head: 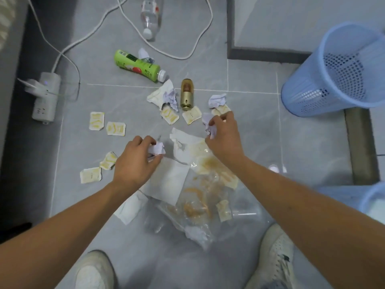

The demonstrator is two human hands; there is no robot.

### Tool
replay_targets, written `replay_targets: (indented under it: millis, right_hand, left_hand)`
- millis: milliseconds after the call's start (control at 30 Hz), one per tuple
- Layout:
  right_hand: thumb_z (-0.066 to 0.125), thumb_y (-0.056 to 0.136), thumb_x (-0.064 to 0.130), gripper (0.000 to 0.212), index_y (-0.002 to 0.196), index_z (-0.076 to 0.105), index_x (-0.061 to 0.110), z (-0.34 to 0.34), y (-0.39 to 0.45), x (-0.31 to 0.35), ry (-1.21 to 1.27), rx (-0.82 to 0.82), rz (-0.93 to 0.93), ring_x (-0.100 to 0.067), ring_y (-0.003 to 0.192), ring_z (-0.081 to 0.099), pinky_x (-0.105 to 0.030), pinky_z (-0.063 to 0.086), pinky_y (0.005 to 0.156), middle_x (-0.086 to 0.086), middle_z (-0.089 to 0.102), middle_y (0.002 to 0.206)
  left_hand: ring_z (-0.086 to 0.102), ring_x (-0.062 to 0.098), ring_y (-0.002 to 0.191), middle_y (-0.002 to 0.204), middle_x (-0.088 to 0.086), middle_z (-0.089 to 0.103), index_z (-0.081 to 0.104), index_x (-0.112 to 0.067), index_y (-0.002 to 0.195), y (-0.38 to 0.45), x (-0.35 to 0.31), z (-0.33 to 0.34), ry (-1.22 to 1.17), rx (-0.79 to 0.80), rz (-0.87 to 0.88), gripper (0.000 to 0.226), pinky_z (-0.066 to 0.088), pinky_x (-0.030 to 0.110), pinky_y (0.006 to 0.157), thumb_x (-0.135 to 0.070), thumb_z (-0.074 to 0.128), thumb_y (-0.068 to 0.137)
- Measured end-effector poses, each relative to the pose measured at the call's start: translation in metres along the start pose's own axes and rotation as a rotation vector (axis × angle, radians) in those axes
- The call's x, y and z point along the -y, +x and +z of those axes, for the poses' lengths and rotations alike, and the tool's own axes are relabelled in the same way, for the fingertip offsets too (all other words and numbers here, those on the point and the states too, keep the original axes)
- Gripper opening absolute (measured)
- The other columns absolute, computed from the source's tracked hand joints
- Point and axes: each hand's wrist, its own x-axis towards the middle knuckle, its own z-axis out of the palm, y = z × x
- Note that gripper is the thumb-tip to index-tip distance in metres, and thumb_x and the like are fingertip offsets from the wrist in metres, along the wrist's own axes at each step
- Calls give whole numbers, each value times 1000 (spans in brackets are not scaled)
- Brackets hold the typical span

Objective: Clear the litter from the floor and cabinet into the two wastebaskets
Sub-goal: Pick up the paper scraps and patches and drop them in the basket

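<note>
Green bottle [137, 65], gold can [187, 94] — pale-blue mesh wastebasket [333, 80], grey floor [260, 132]

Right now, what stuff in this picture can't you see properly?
- Second basket: head view, cut off by the right edge and the right arm.
- Clear bottle: its base runs off the top edge.
- Green bottle label: print too small to read.
- Paper under the left hand and right hand: partly covered by fingers.
</note>
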Motion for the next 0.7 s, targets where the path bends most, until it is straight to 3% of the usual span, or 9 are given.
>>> replay_targets:
  millis: [267,367,433,700]
  right_hand:
    - [65,76,12,28,101,60,22,-171,-146,-5,167,-187,276,-25,95,59,-39,54,75,5,39,116]
    - [72,77,15,31,105,60,22,-244,-199,-38,153,-320,385,-17,98,53,-30,51,83,3,40,117]
    - [74,80,18,32,108,60,22,-276,-231,-69,122,-377,453,-14,101,50,-27,49,84,3,41,118]
    - [77,81,18,37,114,59,22,-331,-307,-204,87,-425,590,-16,106,54,-37,56,86,4,40,120]
  left_hand:
    - [63,21,103,108,-7,59,56,-29,115,-79,-180,-60,-65,146,205,35,53,41,73,-52,63,91]
    - [66,18,98,106,-7,60,58,-28,113,-112,-268,-52,-114,225,346,36,54,41,75,-54,64,89]
    - [63,15,98,104,-10,58,59,-28,112,-132,-320,-38,-138,214,415,35,53,38,74,-53,66,88]
    - [53,18,106,108,-7,60,61,-23,112,-178,-455,74,-104,226,559,35,52,38,75,-50,65,89]
